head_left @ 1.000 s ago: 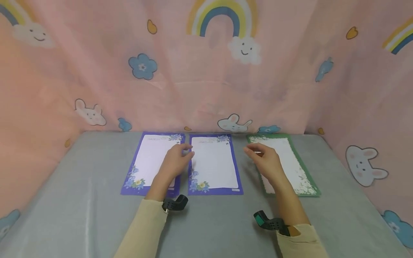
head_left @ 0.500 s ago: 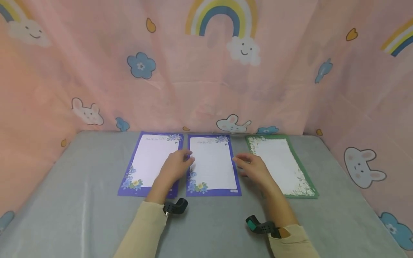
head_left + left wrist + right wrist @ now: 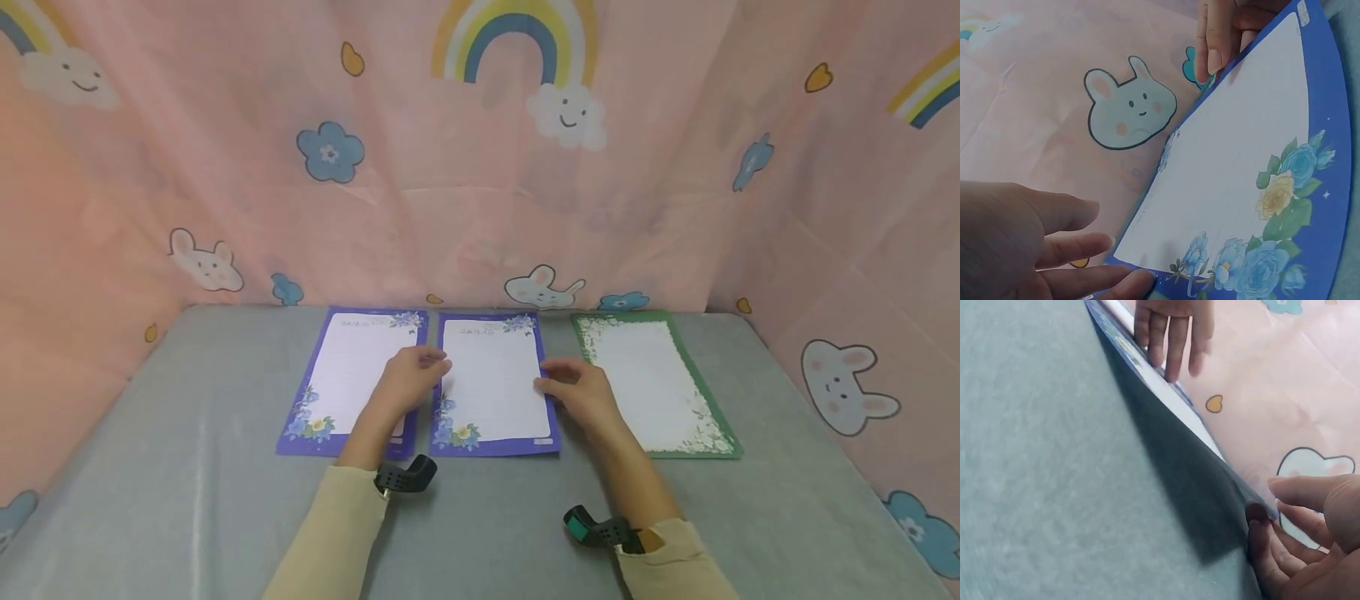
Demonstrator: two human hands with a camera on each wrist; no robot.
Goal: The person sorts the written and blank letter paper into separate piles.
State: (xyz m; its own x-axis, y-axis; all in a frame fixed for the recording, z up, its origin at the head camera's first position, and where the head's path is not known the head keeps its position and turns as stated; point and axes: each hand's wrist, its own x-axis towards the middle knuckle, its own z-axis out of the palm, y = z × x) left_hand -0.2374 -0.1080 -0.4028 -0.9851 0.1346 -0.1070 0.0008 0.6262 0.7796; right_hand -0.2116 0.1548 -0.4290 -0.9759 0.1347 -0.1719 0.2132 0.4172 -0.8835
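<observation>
Between my hands lies a purple-bordered sheet of letter paper (image 3: 491,387), printed with blue and yellow flowers. Its right edge is held by my right hand (image 3: 585,392), thumb on one side and fingers beneath. In the right wrist view that edge of the sheet (image 3: 1175,403) is raised off the table and casts a shadow. At the opposite edge is my left hand (image 3: 405,379), fingers loosely extended. The left wrist view has its lower fingertips (image 3: 1141,281) at the border of the sheet. Under the left hand and wrist lies a similar purple-bordered sheet (image 3: 352,358).
A green-bordered sheet (image 3: 645,375) with white flowers lies at the right, partly behind my right hand. Grey cloth covers the table (image 3: 487,525). A pink printed curtain (image 3: 420,225) rises behind the table and at both sides.
My right hand has moved left from the green-bordered sheet to the middle purple sheet and taken its right edge. My left hand has stayed almost in place, slightly lower.
</observation>
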